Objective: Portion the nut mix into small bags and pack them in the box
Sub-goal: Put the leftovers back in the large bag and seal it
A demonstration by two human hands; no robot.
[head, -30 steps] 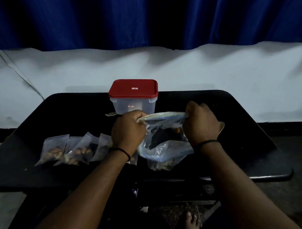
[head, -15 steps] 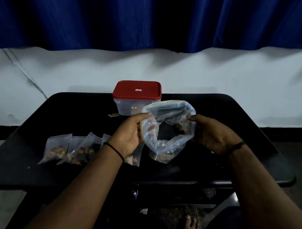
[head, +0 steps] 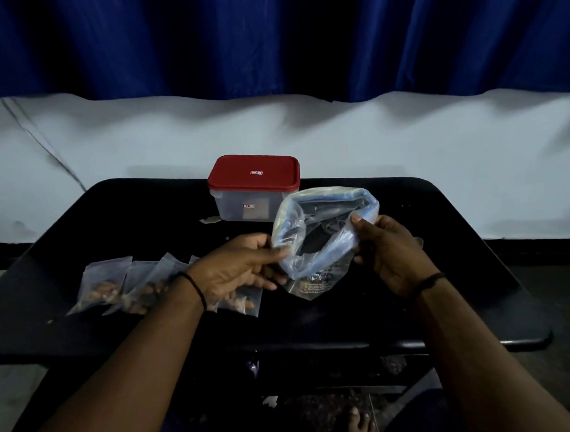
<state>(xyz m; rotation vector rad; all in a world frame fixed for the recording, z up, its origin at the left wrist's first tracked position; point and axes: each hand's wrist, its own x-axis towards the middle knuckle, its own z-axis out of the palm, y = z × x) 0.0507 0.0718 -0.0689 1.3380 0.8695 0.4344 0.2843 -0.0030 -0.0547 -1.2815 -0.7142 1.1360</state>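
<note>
A large clear zip bag [head: 314,247] hangs between both hands above the black table [head: 148,220], its mouth pulled wide open toward me. My left hand [head: 237,269] pinches the left rim of the mouth. My right hand [head: 388,251] pinches the right rim between thumb and fingers. Several small clear bags of nuts [head: 105,283] lie in a row on the table's left, partly hidden under my left wrist. A clear box with a red lid [head: 255,187] stands shut at the table's far edge, just behind the big bag.
A small scrap [head: 210,219] lies left of the box. The table's front edge [head: 281,346] runs below my forearms. A white wall and blue curtain are behind the table. A bare foot [head: 360,423] shows on the floor underneath.
The big bag's mouth went from pulled flat and closed to spread wide open. Both hands shifted from gripping the top edge to holding the rim at either side.
</note>
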